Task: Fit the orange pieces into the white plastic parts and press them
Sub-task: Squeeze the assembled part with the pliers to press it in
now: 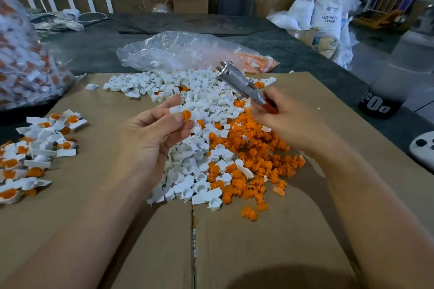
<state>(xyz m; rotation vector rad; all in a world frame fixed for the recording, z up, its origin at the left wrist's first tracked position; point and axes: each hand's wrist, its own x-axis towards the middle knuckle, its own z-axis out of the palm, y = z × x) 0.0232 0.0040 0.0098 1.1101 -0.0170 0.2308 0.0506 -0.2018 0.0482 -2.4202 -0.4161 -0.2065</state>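
My left hand (155, 134) pinches a white plastic part (176, 109) with an orange piece (187, 116) set in it, held above the cardboard. My right hand (284, 119) grips a metal tool (239, 82) by its red handle, the metal head pointing up and to the left, above the pile. A heap of loose white parts (195, 98) lies in the middle, and loose orange pieces (253, 155) spread to its right. Fitted white-and-orange parts (35, 155) lie in a pile at the left.
The work surface is a flattened cardboard box (234, 241) on a dark table. A clear bag (183, 51) with orange pieces lies behind the heap. A large bag of fitted parts (25, 58) stands at the far left. A black container (378, 103) sits at the right edge.
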